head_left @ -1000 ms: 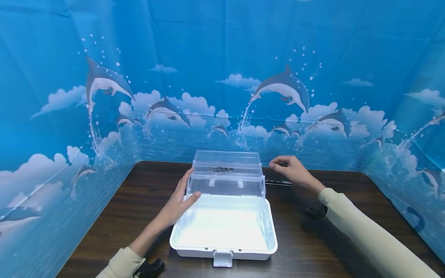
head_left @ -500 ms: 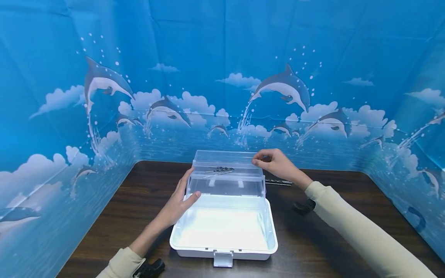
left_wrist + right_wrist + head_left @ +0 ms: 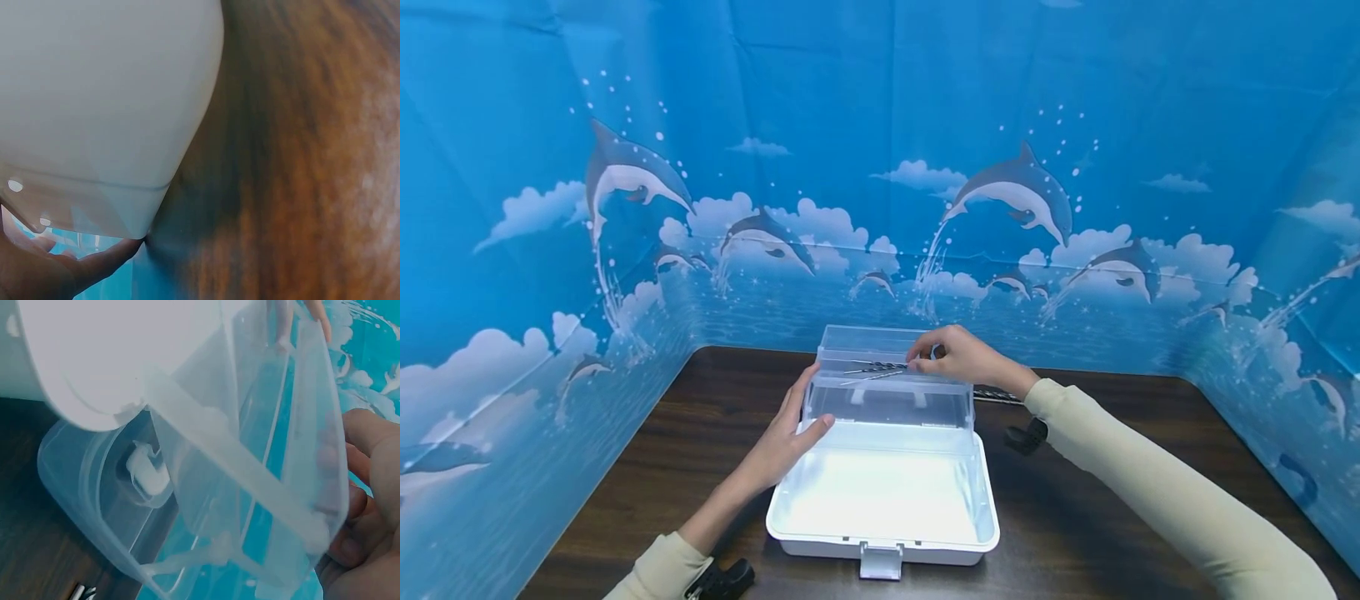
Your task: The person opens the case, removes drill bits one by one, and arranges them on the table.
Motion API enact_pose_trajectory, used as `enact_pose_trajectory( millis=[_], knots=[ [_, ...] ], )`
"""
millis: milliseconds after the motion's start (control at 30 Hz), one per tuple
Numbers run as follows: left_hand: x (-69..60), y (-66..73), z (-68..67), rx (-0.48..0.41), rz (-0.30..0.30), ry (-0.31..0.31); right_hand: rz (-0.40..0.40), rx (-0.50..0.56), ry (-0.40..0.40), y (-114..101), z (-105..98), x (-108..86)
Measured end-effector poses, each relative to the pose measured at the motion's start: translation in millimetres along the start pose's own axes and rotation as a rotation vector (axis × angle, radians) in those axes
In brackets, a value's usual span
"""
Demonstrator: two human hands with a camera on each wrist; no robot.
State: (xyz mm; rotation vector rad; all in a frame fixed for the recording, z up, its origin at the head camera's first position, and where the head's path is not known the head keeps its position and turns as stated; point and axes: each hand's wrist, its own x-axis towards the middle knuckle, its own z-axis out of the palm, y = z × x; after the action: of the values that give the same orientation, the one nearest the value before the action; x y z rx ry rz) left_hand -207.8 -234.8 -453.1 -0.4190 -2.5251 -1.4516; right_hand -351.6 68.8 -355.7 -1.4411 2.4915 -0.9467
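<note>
A white box (image 3: 883,558) stands with its clear lid and stepped clear trays (image 3: 891,337) raised at the back. Several twist drill bits (image 3: 874,369) lie in a middle tray. Curled over that tray's right half, my right hand (image 3: 966,358) pinches a thin drill bit at the right end of the group; the fingers largely hide it. My left hand (image 3: 775,446) rests along the left side of the trays, thumb and fingers spread. In the right wrist view the right hand's fingers (image 3: 359,500) bend behind the clear tray wall, so the bit does not show.
More drill bits (image 3: 997,396) lie on the dark wooden table (image 3: 1075,500) to the right of the trays, partly behind the right forearm. A blue dolphin-print cloth (image 3: 880,167) hangs round the back and sides. The box's front latch (image 3: 881,562) hangs down.
My right hand has moved left from beside the box, over the tray edge, to the drill bits in the tray. The left hand stays at the trays' side.
</note>
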Motion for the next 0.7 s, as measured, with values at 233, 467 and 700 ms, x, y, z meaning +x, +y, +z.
enact_pose_trajectory(
  millis=[233, 467, 700],
  knots=[
    [-0.3, 0.4, -0.3, 0.007, 0.001, -0.004, -0.061, -0.055, -0.042, -2.6, 6.4, 9.7],
    [0.4, -0.2, -1.2, -0.006, 0.002, -0.004, -0.065, -0.082, -0.085, -8.4, 8.7, 11.4],
    [0.8, -0.5, 0.2, 0.002, 0.014, 0.0, -0.031, -0.069, -0.098, -9.5, 11.4, 11.4]
  ],
)
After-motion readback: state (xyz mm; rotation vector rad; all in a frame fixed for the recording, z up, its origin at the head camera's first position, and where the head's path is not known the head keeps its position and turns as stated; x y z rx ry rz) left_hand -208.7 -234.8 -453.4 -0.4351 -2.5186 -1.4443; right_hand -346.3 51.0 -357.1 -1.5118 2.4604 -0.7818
